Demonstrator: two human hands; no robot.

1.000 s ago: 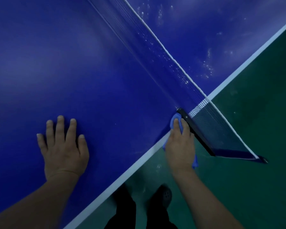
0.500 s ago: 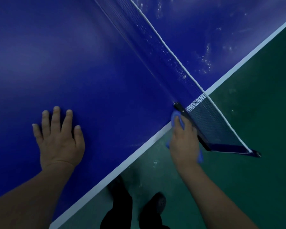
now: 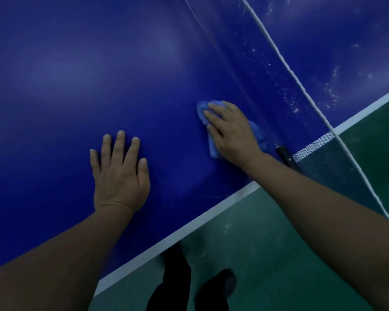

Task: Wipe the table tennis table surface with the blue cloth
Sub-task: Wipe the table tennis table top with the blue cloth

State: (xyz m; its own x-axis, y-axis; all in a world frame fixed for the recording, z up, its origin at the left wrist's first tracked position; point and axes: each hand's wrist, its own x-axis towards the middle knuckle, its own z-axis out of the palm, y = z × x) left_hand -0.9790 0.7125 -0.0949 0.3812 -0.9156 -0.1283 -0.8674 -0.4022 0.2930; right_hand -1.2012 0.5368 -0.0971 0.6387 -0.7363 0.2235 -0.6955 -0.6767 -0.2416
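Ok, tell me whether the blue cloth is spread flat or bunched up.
Bunched up. The blue cloth shows as crumpled folds sticking out past the fingertips and both sides of the right hand pressing it on the table.

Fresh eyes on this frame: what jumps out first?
The big blue table fills most of the view. The right hand presses a blue cloth flat on it beside the net, while the left hand lies flat on the surface nearer the white edge. White specks dot the table beyond the net, upper right.

Single head view, looking steeply down, close over the table tennis table (image 3: 76,75) side edge, floor (image 3: 301,254) below
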